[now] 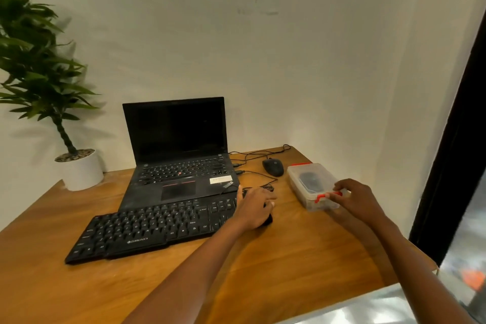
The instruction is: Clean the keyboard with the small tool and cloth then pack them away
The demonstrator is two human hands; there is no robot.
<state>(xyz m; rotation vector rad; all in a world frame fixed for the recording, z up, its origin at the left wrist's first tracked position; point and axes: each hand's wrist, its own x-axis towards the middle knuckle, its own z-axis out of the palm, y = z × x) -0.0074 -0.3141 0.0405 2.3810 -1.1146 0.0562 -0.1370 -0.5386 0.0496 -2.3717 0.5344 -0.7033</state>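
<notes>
The work is at its opening step: getting the clear box [297, 173] open. The box sits lidded at 3 o'clock from the keyboard [147, 229], with something dark inside [311, 181], probably the tool and cloth, though too blurred to tell. The right hand [355, 197] has its grip pinching the red latch [319, 197] on the near end. The left hand [253, 208] rests on the keyboard's right end, its grip curled round the edge.

Next, the latch likely needs flipping up, then the far one, while the box is kept steady on the bench [289, 258].

A laptop [178, 139] stands at 12 o'clock from the keyboard, touching it. A mouse [273, 167] lies at 11 o'clock from the box, and its cable [259, 173] trails between them and could snag. A potted plant [39, 60] stands at 10 o'clock.
</notes>
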